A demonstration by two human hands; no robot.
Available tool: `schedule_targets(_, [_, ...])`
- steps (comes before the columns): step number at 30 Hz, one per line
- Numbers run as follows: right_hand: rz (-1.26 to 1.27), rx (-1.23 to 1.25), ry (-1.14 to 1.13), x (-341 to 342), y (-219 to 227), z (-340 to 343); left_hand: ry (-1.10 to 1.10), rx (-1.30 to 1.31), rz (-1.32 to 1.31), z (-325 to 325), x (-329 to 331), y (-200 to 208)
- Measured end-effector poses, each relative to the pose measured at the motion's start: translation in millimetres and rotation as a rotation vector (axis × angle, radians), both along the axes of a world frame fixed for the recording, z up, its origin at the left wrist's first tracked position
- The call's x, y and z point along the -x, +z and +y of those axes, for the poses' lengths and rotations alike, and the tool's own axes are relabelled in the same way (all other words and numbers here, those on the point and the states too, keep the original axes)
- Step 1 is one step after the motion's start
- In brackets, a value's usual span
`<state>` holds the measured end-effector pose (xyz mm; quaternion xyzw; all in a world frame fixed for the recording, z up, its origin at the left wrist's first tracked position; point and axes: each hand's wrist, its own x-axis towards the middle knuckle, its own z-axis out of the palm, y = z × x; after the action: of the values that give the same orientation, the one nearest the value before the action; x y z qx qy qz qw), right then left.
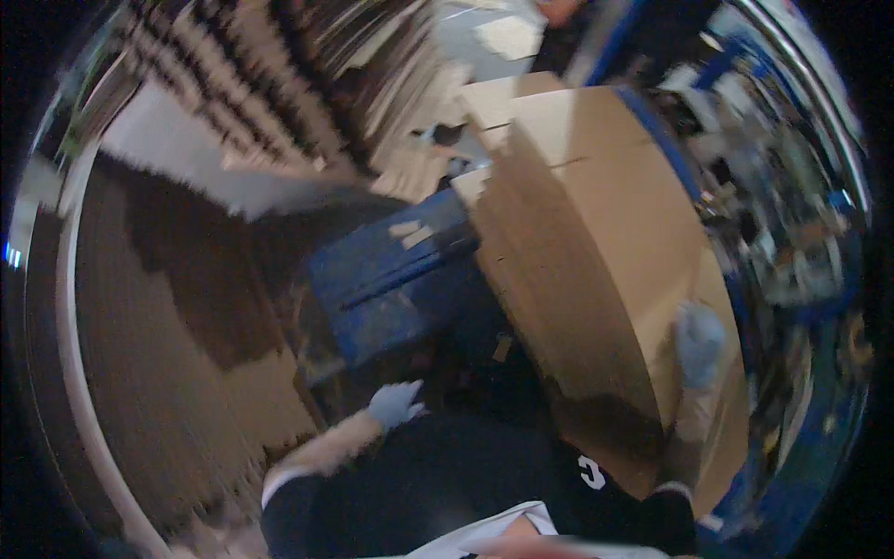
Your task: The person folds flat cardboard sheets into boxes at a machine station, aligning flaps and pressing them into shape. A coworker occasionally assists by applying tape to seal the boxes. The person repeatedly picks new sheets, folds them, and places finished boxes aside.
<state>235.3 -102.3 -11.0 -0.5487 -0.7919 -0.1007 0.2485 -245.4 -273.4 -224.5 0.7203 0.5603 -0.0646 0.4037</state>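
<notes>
My right hand (698, 340), in a pale blue-grey glove, rests on the top sheet of a tall stack of flat brown cardboard (610, 224) at the right. Its fingers look laid out on the sheet, though blur softens them. My left hand (396, 403), gloved alike, hangs in front of my body with fingers apart and nothing in it. Nearest to it is a worn blue metal platform (372, 298) with some small scraps on it. To the left stands another large stack of cardboard (177, 326), seen along its many sheet edges.
More cardboard stacks (242, 84) lean or stand at the far left and back. Beyond the right-hand stack runs blue machinery (773, 214) with cluttered parts and a curved metal rail (819, 102). Part of another person's hand (559, 9) shows at the top edge.
</notes>
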Motion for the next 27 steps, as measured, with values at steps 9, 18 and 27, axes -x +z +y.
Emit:
schedule_targets(9, [0.210,-0.507,-1.064,15.7,-12.7,-162.4,0.496,-0.598,-0.317,117.6,-42.2,47.6])
schedule_targets(18, [-1.024,-0.027,-1.633,-108.4,-113.2,-368.8,0.361,-0.771,-0.529,306.5,-163.2,182.6])
schedule_targets(27, [-0.321,-0.051,-1.479,-106.9,-116.3,-335.7,0.506,-0.508,-0.903,339.0,-209.3,179.9])
